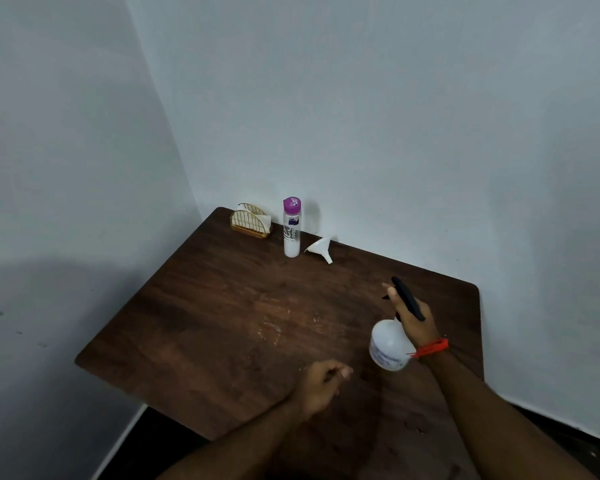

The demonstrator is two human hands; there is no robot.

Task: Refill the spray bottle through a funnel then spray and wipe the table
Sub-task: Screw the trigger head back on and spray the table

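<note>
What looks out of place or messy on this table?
Two small things. The white funnel lies tipped on its side near the wall, beside the purple-capped bottle. Pale specks mark the middle of the wooden table, perhaps droplets or residue.

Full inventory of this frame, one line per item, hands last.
table: 1, dark brown wood, set in the corner of the walls
napkin holder: 1, gold wire with white napkins, far left corner of the table
bottle: 1, clear and white with a purple cap, upright right of the napkin holder
funnel: 1, white, lying on its side right of the bottle
spray bottle: 1, white with a black trigger head, held over the table's right side
wristband: 1, orange, on the right wrist
right hand: grips the spray bottle's neck
left hand: loosely curled, holds nothing, over the table's near edge
</note>
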